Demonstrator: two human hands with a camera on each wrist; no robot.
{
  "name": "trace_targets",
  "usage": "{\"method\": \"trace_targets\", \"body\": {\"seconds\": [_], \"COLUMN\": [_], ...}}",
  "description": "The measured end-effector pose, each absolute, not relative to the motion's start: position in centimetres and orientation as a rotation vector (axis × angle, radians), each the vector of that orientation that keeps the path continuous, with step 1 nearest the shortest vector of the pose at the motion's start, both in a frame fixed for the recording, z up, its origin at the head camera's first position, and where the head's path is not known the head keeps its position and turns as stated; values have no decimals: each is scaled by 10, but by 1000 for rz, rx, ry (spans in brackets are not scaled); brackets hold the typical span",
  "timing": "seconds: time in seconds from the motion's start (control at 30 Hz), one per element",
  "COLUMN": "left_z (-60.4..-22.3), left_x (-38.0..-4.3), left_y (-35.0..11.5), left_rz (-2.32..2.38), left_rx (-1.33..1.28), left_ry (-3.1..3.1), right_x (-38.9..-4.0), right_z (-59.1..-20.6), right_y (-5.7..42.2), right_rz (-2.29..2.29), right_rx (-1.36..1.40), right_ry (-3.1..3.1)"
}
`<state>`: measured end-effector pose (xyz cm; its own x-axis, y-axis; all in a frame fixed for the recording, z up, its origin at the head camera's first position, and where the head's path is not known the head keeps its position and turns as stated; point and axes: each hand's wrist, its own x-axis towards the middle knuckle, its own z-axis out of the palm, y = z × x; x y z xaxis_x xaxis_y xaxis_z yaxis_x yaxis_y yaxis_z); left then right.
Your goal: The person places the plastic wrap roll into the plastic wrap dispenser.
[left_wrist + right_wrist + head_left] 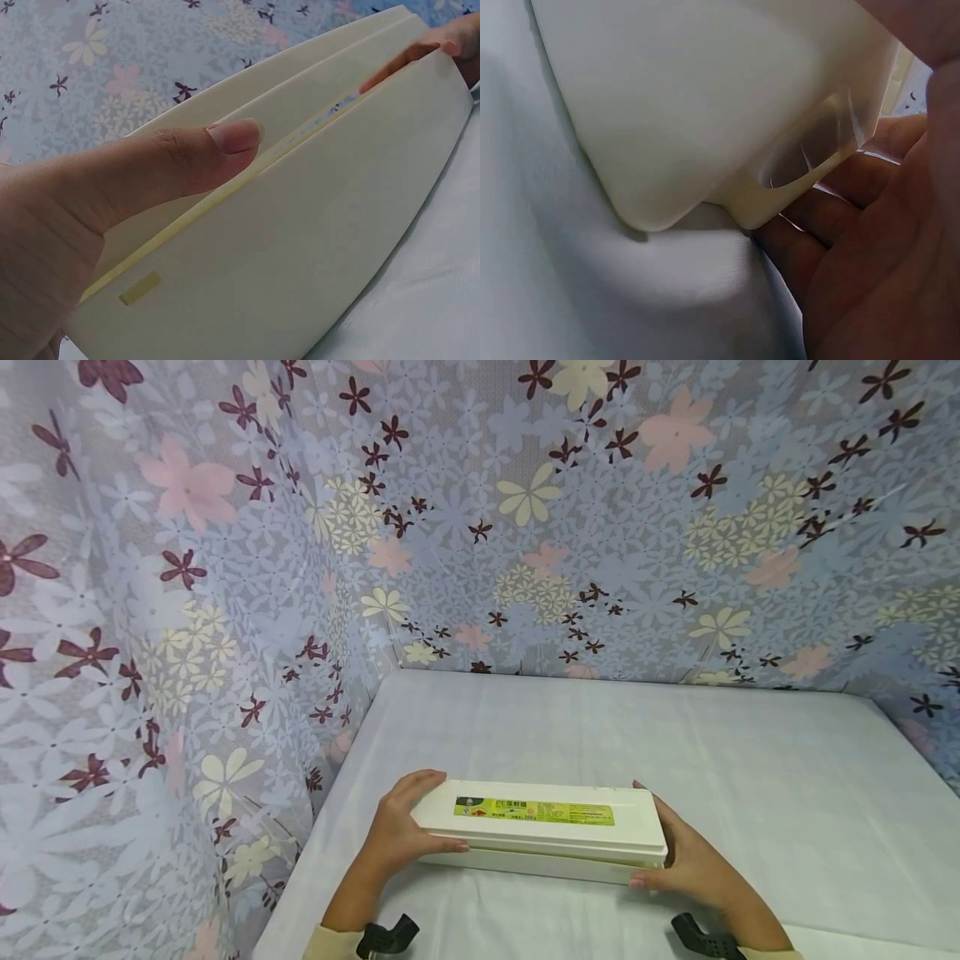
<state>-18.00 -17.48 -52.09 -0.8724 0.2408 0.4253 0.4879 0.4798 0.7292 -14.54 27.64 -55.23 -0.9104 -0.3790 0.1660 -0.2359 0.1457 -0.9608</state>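
A long white cling film box [540, 827] lies across the white-covered table, with a green and yellow label [534, 811] on its lid. Between lid and base runs a narrow gap along the front, seen in the left wrist view. My left hand [405, 822] grips the left end, thumb on the front face and fingers over the far edge. At the other end my right hand [693, 860] holds the box, thumb at the lower front corner, fingers behind. In the right wrist view an oval opening [806, 150] shows in the end wall, next to my fingers [832, 210].
The table is spread with white cloth [600, 727]. Flower-patterned curtains [480, 527] hang behind it and along its left side. A black wrist strap [387, 935] is on my left wrist, another strap [705, 937] on my right.
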Motion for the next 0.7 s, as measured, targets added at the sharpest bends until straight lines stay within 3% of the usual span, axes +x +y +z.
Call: {"method": "trace_targets", "body": {"seconds": [0.7], "left_z": [-520], "left_x": [-179], "left_y": [-174], "left_rz": [-1338], "left_rx": [-629], "left_ry": [-2455], "right_x": [-140], "right_z": [-536], "right_y": [259], "right_rz": [-1954], "right_rx": [-878], "right_ry": [2564]}}
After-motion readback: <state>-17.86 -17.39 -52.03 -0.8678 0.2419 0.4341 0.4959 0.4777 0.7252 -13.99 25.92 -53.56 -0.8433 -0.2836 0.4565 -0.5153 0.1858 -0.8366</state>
